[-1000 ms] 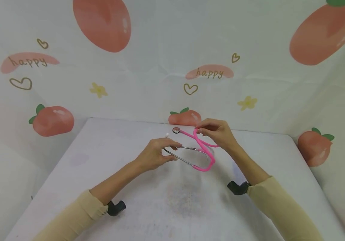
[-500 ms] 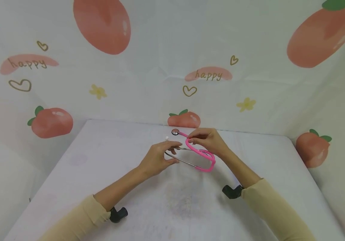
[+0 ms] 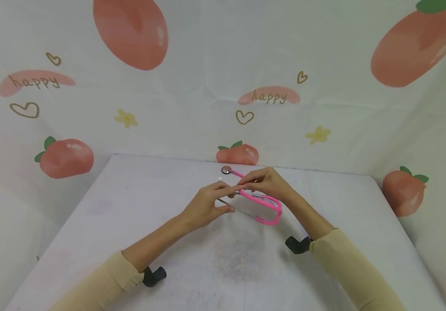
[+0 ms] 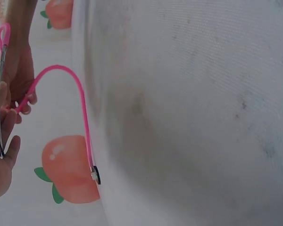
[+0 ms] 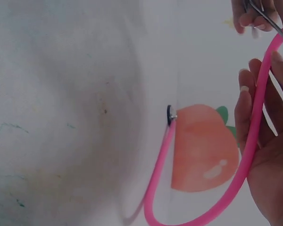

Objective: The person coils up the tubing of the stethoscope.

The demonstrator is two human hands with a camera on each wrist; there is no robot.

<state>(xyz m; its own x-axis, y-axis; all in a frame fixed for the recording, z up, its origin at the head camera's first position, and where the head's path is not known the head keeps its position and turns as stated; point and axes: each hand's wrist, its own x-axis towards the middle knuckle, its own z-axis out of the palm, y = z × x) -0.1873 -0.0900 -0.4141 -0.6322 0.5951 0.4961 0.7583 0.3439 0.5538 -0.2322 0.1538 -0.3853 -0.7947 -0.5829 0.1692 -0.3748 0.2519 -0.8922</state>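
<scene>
A stethoscope with pink tubing [image 3: 279, 211] is held up over the table between the two hands. My left hand [image 3: 205, 205] grips its silver ear tubes [image 3: 242, 210], and a white ear tip [image 3: 220, 179] shows just behind the fingers. My right hand [image 3: 271, 183] pinches the pink tubing close to the left fingertips, where it is folded back toward the ear tubes. The round chest piece [image 3: 226, 170] lies at the table's far side. In the right wrist view, tubing hangs in a loop from the right palm to the chest piece [image 5: 170, 114].
The white table [image 3: 184, 276] bears faint stains and meets a white backdrop [image 3: 184, 121] printed with fruit, hearts and "happy". Black angled pieces [image 3: 154, 276] sit at both sleeve cuffs.
My right hand has moved left and down with the pinched tubing, bringing it against the left fingers. The left hand has shifted slightly right, still gripping the ear tubes. The chest piece stays nearly in place.
</scene>
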